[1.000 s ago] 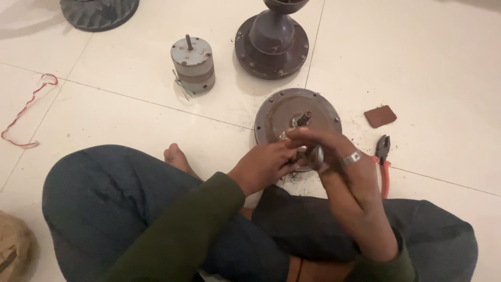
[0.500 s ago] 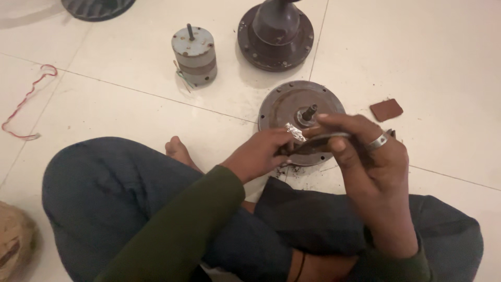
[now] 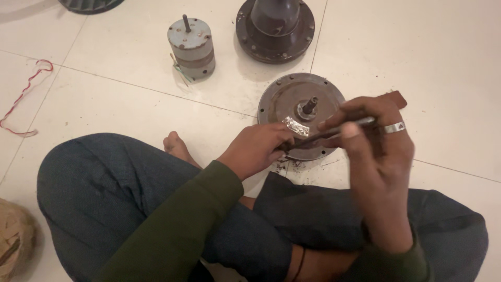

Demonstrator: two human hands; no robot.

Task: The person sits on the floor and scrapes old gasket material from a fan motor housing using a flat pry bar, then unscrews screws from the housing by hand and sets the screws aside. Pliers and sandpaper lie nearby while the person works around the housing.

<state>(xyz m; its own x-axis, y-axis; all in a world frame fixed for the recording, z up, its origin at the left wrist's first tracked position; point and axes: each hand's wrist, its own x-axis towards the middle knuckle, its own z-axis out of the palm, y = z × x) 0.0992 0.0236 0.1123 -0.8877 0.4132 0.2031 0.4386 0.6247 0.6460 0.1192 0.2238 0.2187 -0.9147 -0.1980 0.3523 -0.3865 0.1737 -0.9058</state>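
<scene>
— What is the right hand (image 3: pixel 373 141) doing?
— It is closed around a thin dark rod-like tool (image 3: pixel 334 131), thumb and fingers pinching it so it lies almost level, probably for control at the tip.
— And the left hand (image 3: pixel 258 149)?
— Curled shut on the tool's near end, beside a small silvery strip (image 3: pixel 295 126). I judge it steadies that end. Both wrists bend inward above the lap.
— Where is the work?
— Just beyond the knuckles, a round rusty motor cover (image 3: pixel 284 99) with a central shaft lies flat on the tiled floor (image 3: pixel 130 115). Farther off stand a grey cylindrical motor (image 3: pixel 191 48) and a dark housing (image 3: pixel 275 28); a red wire (image 3: pixel 23 99) lies well apart.
</scene>
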